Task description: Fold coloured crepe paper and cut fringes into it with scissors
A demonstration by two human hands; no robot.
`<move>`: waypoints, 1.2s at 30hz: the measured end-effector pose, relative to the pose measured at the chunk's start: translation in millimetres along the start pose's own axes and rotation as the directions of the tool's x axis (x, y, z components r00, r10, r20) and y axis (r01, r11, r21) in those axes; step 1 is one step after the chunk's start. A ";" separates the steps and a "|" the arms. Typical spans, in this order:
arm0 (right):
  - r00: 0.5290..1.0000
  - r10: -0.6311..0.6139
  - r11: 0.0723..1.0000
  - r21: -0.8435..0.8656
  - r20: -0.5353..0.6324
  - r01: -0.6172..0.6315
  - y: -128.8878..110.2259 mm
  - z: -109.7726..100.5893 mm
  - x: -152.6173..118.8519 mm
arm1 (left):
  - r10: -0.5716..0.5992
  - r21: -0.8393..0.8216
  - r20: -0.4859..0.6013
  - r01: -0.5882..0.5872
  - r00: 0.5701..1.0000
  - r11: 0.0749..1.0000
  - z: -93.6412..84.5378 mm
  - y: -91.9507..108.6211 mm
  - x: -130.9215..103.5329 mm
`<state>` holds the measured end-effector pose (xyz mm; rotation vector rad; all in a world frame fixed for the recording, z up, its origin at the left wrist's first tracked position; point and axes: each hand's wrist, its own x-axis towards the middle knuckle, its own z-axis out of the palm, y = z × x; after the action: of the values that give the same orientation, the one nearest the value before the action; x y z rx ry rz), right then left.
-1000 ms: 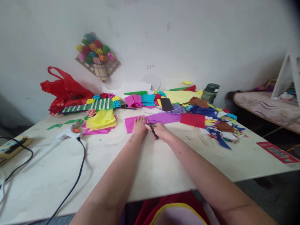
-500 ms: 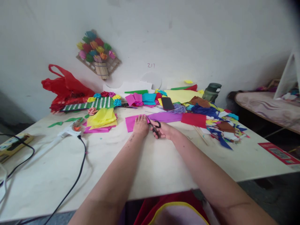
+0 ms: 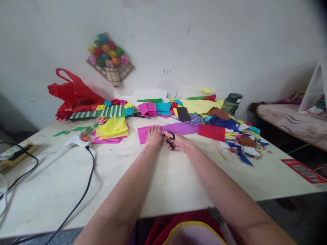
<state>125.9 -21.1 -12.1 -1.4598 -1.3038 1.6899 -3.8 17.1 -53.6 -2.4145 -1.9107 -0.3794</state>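
Observation:
My left hand (image 3: 155,136) lies flat on a magenta sheet of paper (image 3: 142,134), fingers stretched out and pointing away from me. Right beside it, my right hand (image 3: 178,141) grips black-handled scissors (image 3: 169,139). The blades are at the sheet's right part, by my left fingertips; how far apart they stand I cannot make out. A purple strip of paper (image 3: 181,128) stretches to the right behind the scissors, and a red piece (image 3: 211,132) touches its right end.
Yellow sheets (image 3: 112,127) lie on magenta ones at left, near a glue gun (image 3: 80,139) with a black cord. A phone (image 3: 183,114), a dark bottle (image 3: 231,103) and a heap of paper scraps (image 3: 244,141) stand or lie at back and right. A red bag (image 3: 74,90) sits back left.
The view has shifted slightly, so everything sits a little further right. Both hands and the scissors keep nearly the same place at the magenta sheet.

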 end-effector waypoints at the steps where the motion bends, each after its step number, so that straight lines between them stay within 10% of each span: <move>1: 1.000 -0.009 1.000 -0.003 -0.005 0.009 0.5 0.4 0.6 | 0.001 0.002 0.000 -0.001 1.000 1.000 0.1 -0.1 0.2; 26: 0.969 -0.201 0.979 -0.072 -0.141 0.192 9.9 15.8 4.1 | -0.024 -0.009 0.031 0.024 0.999 1.000 0.5 -0.2 0.5; 36: 1.000 0.007 0.999 0.037 -0.012 -0.007 4.5 2.1 8.2 | -0.017 0.004 0.026 0.017 1.000 1.000 0.8 0.0 1.6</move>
<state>122.6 -16.4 -19.7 -1.4528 -1.2556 1.6983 -3.3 18.8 -54.0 -2.4140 -1.9412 -0.3466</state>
